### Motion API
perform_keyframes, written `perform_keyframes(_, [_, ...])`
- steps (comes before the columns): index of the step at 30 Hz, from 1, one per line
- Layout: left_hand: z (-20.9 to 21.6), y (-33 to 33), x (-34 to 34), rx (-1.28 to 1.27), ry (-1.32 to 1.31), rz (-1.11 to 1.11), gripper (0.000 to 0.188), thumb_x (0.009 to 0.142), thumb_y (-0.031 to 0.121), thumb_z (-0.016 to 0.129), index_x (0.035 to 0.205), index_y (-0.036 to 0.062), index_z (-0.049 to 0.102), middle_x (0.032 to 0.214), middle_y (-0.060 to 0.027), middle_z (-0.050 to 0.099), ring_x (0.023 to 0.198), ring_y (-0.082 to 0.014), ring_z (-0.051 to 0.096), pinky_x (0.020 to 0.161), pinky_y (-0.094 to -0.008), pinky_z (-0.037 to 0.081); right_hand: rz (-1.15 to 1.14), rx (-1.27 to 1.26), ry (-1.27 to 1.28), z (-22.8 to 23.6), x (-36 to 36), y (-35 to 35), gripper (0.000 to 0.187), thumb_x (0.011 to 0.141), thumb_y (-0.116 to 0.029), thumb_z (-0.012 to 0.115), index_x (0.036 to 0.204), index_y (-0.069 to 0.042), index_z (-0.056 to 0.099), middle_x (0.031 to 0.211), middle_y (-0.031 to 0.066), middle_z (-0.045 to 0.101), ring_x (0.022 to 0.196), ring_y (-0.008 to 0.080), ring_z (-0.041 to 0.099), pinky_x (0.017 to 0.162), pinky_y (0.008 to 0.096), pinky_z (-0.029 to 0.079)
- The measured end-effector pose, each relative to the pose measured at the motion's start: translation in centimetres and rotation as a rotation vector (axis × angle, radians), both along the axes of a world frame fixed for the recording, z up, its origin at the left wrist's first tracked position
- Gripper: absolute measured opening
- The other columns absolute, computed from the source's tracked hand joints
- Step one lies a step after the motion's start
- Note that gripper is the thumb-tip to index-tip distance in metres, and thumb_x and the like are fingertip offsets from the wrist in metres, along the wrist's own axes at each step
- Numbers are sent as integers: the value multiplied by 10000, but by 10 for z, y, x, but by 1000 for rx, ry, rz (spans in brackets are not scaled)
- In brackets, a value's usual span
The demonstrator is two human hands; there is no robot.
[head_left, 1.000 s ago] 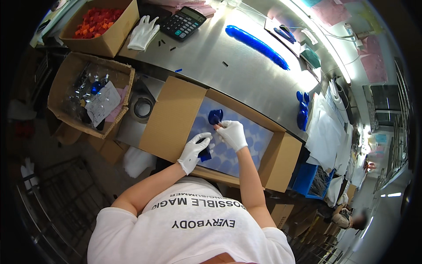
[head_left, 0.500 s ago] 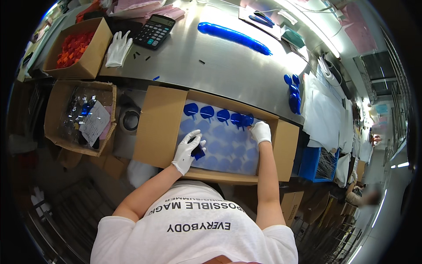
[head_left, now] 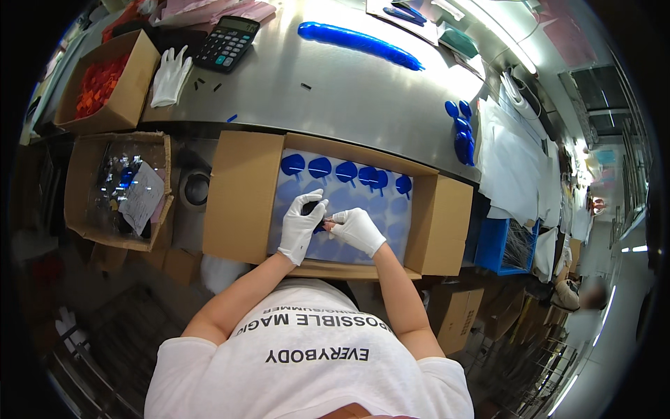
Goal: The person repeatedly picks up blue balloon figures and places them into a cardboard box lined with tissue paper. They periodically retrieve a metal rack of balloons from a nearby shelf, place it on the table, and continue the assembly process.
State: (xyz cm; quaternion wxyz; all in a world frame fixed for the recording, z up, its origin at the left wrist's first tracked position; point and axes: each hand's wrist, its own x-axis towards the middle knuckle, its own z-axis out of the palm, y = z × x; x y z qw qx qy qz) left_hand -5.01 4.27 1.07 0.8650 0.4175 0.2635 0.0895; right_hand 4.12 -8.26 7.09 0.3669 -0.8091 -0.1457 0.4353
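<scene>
My left hand [head_left: 300, 225], in a white glove, is curled round a small stack of dark blue pieces [head_left: 319, 228], mostly hidden by the fingers. Against that stack, my gloved right hand [head_left: 356, 231] pinches with thumb and forefinger, bare fingertips showing. Both hands are over an open cardboard box [head_left: 241, 188]. Inside it lies a translucent whitish sheet [head_left: 387, 237], with faint rows of round blue shapes showing through. Along its far edge sits a row of glossy blue lens-shaped pieces with short tabs [head_left: 319, 167]; two overlap, and one lies apart at the right end [head_left: 403, 184].
On the metal table [head_left: 272, 105] lie a calculator [head_left: 227, 44], a white glove [head_left: 169, 77], a long blue stack [head_left: 359, 46] and smaller blue pieces [head_left: 462, 133]. Left are a box of red-orange parts [head_left: 102, 85] and another carton [head_left: 155, 241]; right, a blue bin [head_left: 493, 244].
My right hand has left the right end of the far row and come down-left to the stack in my left hand. A blue piece now lies where it was. The view has shifted slightly.
</scene>
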Motion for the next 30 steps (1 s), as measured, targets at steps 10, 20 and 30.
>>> perform_keyframes(10, [31,23,-55,-568,276,-71,201,1002,264,568,1155,134,571,1199,-59,589,1128,-229,585,969,-413,501,92,-87,-385,-19,1,34,232,817,-236,710,905,-24,751,701,153,677,609,226,634,616,309,514])
perform_keyframes(20, [40,26,-49,-487,312,-119,162,1009,246,555,1130,141,574,1215,-46,585,1071,-187,595,923,-356,521,240,-633,-657,-33,40,-13,227,811,-309,716,847,-94,777,847,179,712,810,360,690,767,412,554])
perform_keyframes(30, [28,10,-20,-176,213,-225,429,984,120,586,1386,145,435,1261,-59,517,1095,-180,596,936,-328,526,171,-937,-535,-21,51,-104,243,870,-302,658,957,-99,759,948,178,720,876,356,696,772,429,556])
